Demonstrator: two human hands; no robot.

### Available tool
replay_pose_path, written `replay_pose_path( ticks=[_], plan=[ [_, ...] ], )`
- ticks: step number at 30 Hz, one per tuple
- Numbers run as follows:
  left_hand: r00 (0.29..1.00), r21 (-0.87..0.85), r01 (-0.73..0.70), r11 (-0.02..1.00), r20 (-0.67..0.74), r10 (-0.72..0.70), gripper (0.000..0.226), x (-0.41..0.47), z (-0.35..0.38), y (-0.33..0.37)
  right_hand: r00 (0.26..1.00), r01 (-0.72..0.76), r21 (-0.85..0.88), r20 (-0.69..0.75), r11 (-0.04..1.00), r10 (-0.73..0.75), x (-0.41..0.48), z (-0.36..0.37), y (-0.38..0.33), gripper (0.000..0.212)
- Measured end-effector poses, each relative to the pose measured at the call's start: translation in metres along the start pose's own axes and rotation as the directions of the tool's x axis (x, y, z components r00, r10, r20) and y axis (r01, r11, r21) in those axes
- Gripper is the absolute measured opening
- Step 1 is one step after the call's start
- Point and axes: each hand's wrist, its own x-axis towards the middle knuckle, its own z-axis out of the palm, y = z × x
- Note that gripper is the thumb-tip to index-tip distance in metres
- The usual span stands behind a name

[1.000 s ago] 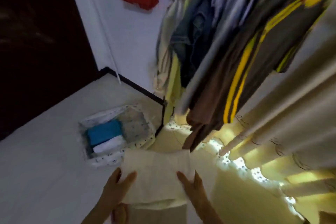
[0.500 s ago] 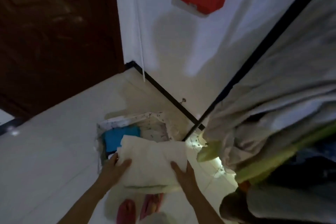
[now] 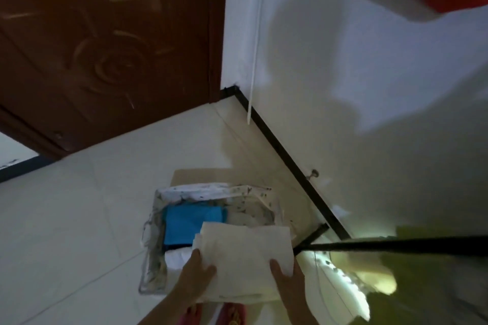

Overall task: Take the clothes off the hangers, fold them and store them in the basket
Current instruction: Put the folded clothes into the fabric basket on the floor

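I hold a folded cream garment [image 3: 245, 258] flat between both hands, just above the near right part of the basket. My left hand [image 3: 195, 277] grips its left edge and my right hand [image 3: 286, 282] grips its right edge. The white speckled fabric basket [image 3: 211, 190] stands on the floor below. Inside it lie a folded blue garment [image 3: 190, 221] and a white folded piece [image 3: 177, 258], partly hidden by the cream garment.
A dark brown door [image 3: 105, 47] fills the upper left. The white wall [image 3: 343, 87] with a black skirting line [image 3: 290, 161] runs behind the basket. A black rack bar [image 3: 396, 245] crosses on the right above yellow-green cloth [image 3: 422, 285]. Pink slippers [image 3: 232, 315] show at the bottom.
The view has swung left and down, away from the hanging clothes. Both hands have carried the cream garment forward, over the basket.
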Motion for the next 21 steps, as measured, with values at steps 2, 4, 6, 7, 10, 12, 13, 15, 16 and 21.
replay_pose_path(
  ticks=[2, 4, 6, 7, 10, 12, 13, 15, 16, 21],
  plan=[
    [0.999, -0.041, -0.029, 0.999, -0.015, 0.028, 0.073, 0.047, 0.019, -0.004, 1.0, -0.019, -0.028, -0.001, 0.999, 0.019, 0.053, 0.018, 0.029, 0.064],
    [0.992, -0.129, -0.124, 0.984, -0.027, 0.122, 0.078, 0.107, 0.035, -0.01, 1.0, -0.017, -0.079, 0.009, 0.997, 0.018, 0.113, 0.042, 0.054, 0.067],
    [0.976, -0.182, -0.215, 0.96, -0.014, 0.216, 0.082, 0.172, 0.052, -0.017, 0.999, -0.005, -0.087, -0.048, 0.996, 0.001, 0.179, 0.067, 0.084, 0.067],
    [0.966, -0.171, -0.257, 0.951, -0.01, 0.259, 0.082, 0.204, 0.062, -0.021, 0.997, -0.002, -0.073, -0.073, 0.997, -0.003, 0.209, 0.079, 0.097, 0.066],
    [0.94, -0.158, -0.34, 0.927, -0.017, 0.342, 0.079, 0.29, 0.097, -0.039, 0.994, 0.036, -0.135, -0.097, 0.99, -0.049, 0.288, 0.109, 0.139, 0.067],
    [0.932, -0.168, -0.354, 0.92, 0.015, 0.361, 0.077, 0.344, 0.123, -0.056, 0.994, 0.025, -0.182, -0.103, 0.983, -0.044, 0.333, 0.125, 0.171, 0.072],
    [0.933, -0.125, -0.35, 0.928, 0.041, 0.358, 0.078, 0.37, 0.136, -0.067, 0.996, 0.029, -0.198, -0.078, 0.98, -0.045, 0.353, 0.132, 0.188, 0.073],
    [0.938, 0.095, -0.332, 0.938, 0.135, 0.319, 0.083, 0.414, 0.155, -0.088, 0.995, 0.083, -0.312, 0.075, 0.947, -0.063, 0.388, 0.142, 0.22, 0.076],
    [0.947, 0.198, -0.301, 0.933, 0.175, 0.269, 0.084, 0.43, 0.161, -0.098, 0.986, 0.11, -0.403, 0.161, 0.909, -0.048, 0.4, 0.143, 0.233, 0.077],
    [0.978, 0.036, -0.15, 0.988, 0.154, 0.143, 0.025, 0.388, 0.146, -0.105, 0.985, 0.07, -0.463, 0.174, 0.884, 0.014, 0.38, 0.13, 0.232, 0.049]
  ],
)
